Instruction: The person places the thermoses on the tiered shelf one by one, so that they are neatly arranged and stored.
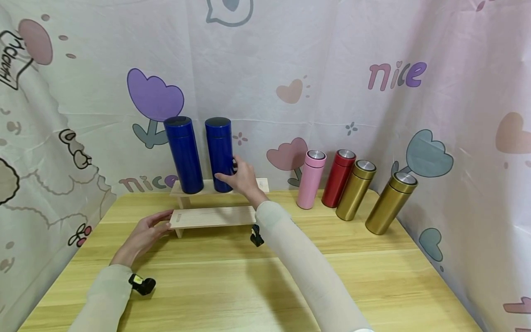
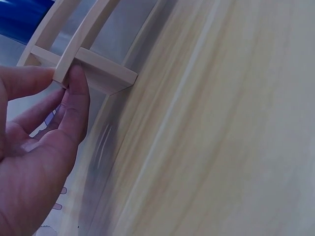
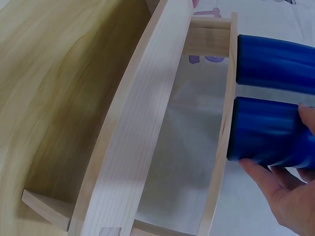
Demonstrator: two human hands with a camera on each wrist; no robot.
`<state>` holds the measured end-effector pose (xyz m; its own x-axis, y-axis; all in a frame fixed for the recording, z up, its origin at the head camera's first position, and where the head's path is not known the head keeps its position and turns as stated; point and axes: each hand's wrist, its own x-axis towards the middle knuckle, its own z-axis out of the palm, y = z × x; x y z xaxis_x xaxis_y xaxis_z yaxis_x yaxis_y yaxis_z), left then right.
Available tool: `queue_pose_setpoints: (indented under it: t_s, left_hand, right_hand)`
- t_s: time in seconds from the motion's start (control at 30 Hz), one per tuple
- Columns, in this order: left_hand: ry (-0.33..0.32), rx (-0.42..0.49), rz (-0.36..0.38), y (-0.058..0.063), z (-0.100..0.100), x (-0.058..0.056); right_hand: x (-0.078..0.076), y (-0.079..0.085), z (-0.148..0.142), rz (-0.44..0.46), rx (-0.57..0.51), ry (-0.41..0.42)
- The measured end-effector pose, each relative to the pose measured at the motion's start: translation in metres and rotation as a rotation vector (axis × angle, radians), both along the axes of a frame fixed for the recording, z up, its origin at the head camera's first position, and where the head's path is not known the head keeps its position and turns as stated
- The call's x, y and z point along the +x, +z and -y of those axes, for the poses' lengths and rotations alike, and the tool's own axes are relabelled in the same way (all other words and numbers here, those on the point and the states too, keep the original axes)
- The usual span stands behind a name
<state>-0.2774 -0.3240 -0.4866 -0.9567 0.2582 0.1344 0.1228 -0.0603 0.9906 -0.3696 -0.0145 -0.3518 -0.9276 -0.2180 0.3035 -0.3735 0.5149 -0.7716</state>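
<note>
Two blue thermos flasks stand upright on the upper step of a two-step wooden rack (image 1: 213, 217). My right hand (image 1: 244, 179) grips the lower part of the right blue flask (image 1: 220, 147), thumb on one side and fingers on the other; the right wrist view shows this flask's base (image 3: 266, 130) on the upper board. Beside it, apart, is the left blue flask (image 1: 184, 154). With thumb and fingers my left hand (image 1: 145, 234) pinches the left end of the rack's lower board (image 2: 74, 54). The lower board carries nothing.
Right of the rack stand a pink flask (image 1: 311, 180), a red flask (image 1: 339, 179) and two gold flasks, one nearer the rack (image 1: 356, 191) and one farther right (image 1: 391, 204). A printed curtain (image 1: 332, 55) hangs behind the wooden table (image 1: 207, 286).
</note>
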Motion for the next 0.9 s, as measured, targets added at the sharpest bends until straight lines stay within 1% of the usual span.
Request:
queue_pose_setpoints:
  t_s: [0.33,0.47,0.63,0.77,0.9]
  left_hand:
    - [0.001,-0.034,0.008,-0.001,0.001,0.000]
    - [-0.003,-0.023,0.005,-0.001,0.001,0.000]
    - [-0.003,-0.014,-0.012,-0.001,0.001,0.000]
    - [0.004,-0.036,-0.012,-0.001,0.000,0.000]
    - [0.017,-0.066,-0.013,0.001,-0.001,0.001]
  right_hand:
    - [0.002,0.000,-0.001,-0.004,0.008,-0.001]
    - [0.002,0.000,-0.001,-0.005,0.000,0.001]
    - [0.002,-0.001,-0.002,0.004,0.005,0.021]
    - [0.001,-0.001,-0.006,0.024,0.012,0.058]
    - [0.001,-0.001,-0.014,0.065,-0.046,0.091]
